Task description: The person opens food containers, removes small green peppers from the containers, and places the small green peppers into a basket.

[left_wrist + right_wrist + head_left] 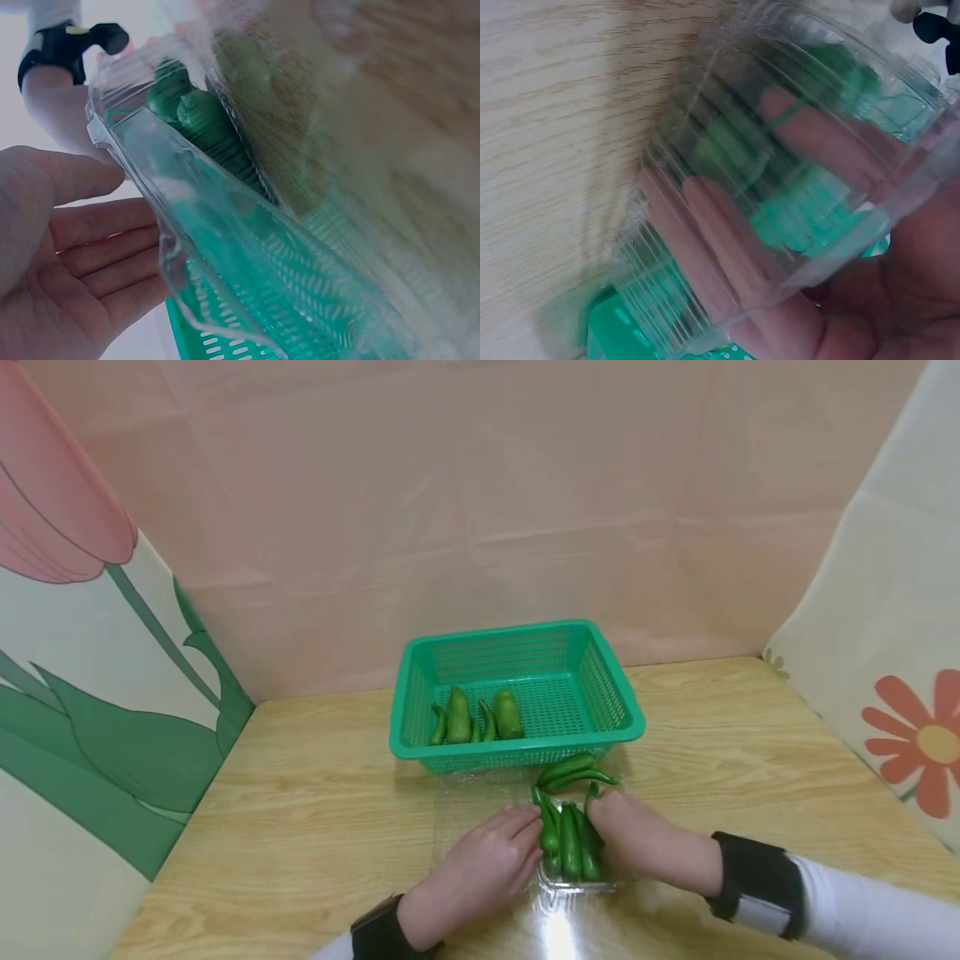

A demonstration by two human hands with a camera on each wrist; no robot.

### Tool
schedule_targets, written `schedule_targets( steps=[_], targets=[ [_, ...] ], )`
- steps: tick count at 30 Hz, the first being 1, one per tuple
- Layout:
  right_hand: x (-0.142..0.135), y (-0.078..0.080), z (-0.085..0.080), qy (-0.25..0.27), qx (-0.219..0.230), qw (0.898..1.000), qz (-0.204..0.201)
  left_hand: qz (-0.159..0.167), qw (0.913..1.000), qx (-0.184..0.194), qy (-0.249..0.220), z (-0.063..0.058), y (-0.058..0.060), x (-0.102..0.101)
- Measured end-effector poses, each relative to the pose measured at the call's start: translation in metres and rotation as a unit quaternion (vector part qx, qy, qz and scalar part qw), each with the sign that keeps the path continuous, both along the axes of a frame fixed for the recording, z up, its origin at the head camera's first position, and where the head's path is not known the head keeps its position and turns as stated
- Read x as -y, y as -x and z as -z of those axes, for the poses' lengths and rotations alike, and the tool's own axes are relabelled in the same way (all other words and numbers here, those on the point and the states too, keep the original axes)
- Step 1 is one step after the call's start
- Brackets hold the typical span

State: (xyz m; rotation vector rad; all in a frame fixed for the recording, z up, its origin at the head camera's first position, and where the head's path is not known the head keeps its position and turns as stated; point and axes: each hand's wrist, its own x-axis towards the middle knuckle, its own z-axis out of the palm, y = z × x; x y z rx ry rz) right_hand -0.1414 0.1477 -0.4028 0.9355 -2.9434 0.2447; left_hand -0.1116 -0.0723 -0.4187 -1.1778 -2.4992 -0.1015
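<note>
A clear plastic box [576, 887] with several green chili peppers [572, 845] lying lengthwise in it stands on the table. On its left side rests my left hand [498, 852]; in the left wrist view the fingers [112, 251] extend fairly straight against the box's clear edge [154, 199]. My right hand [633, 831] is at the right side. Through the clear wall [649, 300] in the right wrist view, its thumb and fingers [727, 240] close about a green pepper [727, 154]. Two more peppers [570, 768] lie at the box's far end.
Right behind the box stands a green plastic basket [517, 753] with several green peppers [459, 717] at its left. The box's transparent lid [468, 802] lies folded out to the left. A wood-grain table [300, 827] meets a pink backdrop [450, 527].
</note>
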Motion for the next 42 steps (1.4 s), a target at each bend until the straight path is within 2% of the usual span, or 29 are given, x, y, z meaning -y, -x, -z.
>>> schedule_targets(
  steps=[12, 21, 29, 42],
  targets=[
    [0.0019, 0.0037, 0.0060, 0.005, -0.016, 1.000, 0.015, 0.000, 1.0000, -0.004, 0.006, -0.0012, -0.0001, 0.0006],
    [0.0032, 0.0052, 0.0060, 0.011, 0.005, 0.999, 0.033, 0.002, 0.9999, -0.008, 0.006, -0.0006, -0.0002, 0.0009],
    [0.0036, 0.0097, 0.0090, 0.012, -0.049, 0.999, 0.013, 0.003, 0.9999, -0.014, 0.003, 0.0003, 0.0007, 0.0007],
    [0.0030, 0.0097, 0.0067, 0.017, -0.055, 0.998, 0.027, 0.003, 0.9999, -0.012, 0.001, -0.0001, 0.0011, 0.0003]
  ],
)
